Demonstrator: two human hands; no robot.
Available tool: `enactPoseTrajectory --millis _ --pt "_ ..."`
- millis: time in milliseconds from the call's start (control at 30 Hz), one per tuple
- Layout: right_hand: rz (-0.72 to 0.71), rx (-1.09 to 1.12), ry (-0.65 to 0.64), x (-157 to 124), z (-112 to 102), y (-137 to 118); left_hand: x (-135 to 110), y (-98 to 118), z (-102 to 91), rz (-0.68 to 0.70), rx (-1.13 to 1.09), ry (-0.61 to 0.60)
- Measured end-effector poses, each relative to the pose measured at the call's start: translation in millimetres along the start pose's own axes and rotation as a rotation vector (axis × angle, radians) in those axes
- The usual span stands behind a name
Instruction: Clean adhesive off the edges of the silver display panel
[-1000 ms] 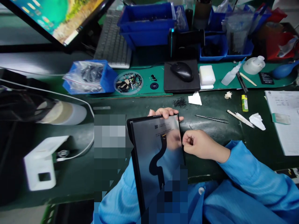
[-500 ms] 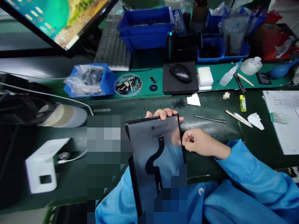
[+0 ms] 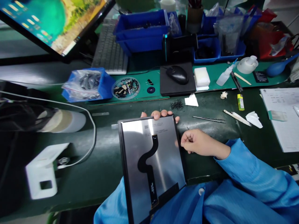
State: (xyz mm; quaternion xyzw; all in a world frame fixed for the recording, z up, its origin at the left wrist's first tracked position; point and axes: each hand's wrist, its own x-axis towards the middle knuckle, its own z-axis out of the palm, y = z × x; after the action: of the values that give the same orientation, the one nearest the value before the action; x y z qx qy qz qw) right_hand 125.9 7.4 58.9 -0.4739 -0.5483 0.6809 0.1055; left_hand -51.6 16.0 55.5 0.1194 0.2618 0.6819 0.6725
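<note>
A shiny tablet screen panel (image 3: 163, 161) with a black S-shaped flex cable (image 3: 147, 161) on its back is held up over the dark green bench. My left hand (image 3: 160, 114) grips its far top edge, only the fingertips showing above it. My right hand (image 3: 198, 143) is curled into a pinch against the panel's right edge. Both arms wear blue sleeves.
Tweezers (image 3: 207, 118), white sticks (image 3: 237, 117), a yellow lighter (image 3: 240, 102) and paper scraps lie to the right. A mouse (image 3: 177, 74) on a black pad, a dish of small parts (image 3: 125, 88), blue bins (image 3: 140, 29), a keyboard and monitor stand behind. A white block (image 3: 42, 174) and cable sit left.
The panel has tipped back flatter and shifted left, its back now reflecting bright light. My right hand has stayed at the right edge.
</note>
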Motion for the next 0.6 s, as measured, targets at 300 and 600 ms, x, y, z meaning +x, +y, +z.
enactPoseTrajectory --millis 300,600 --pt "0.019 0.098 -0.035 0.6 -0.1 -4.5 -1.0 3.7 -3.8 -0.046 -0.117 -0.048" --pt "0.054 0.046 -0.085 0.1 1.5 -4.1 2.5 -2.3 -8.9 -0.077 -0.093 -0.071"
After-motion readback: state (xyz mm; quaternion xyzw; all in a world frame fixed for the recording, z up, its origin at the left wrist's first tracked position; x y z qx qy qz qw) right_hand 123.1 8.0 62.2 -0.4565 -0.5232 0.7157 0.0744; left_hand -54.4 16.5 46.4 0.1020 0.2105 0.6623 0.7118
